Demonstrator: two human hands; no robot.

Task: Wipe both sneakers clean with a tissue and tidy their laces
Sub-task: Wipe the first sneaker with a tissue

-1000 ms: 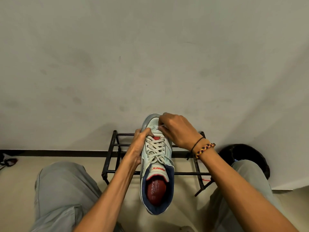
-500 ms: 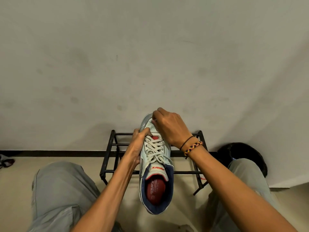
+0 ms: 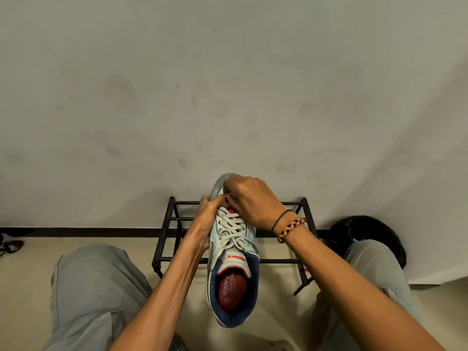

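Note:
A white sneaker [image 3: 231, 279] with a navy collar and red insole is held up in front of me, its heel towards me and its toe pointing at the wall. My left hand [image 3: 206, 219] grips its left side, thumb by the lowest laces. My right hand [image 3: 249, 201] lies over the toe end and its fingertips pinch the pale lace [image 3: 231, 225] at the bottom eyelets. No tissue or second sneaker shows.
A black metal shoe rack [image 3: 174, 221] stands against the wall behind the sneaker. A dark round object [image 3: 367, 231] sits on the floor at right. My grey-trousered knees [image 3: 93, 287] flank the shoe. A small item [image 3: 10, 245] lies at far left.
My right hand has shifted slightly back from the toe tip towards the lowest laces and now pinches them. The left hand and the sneaker have barely moved.

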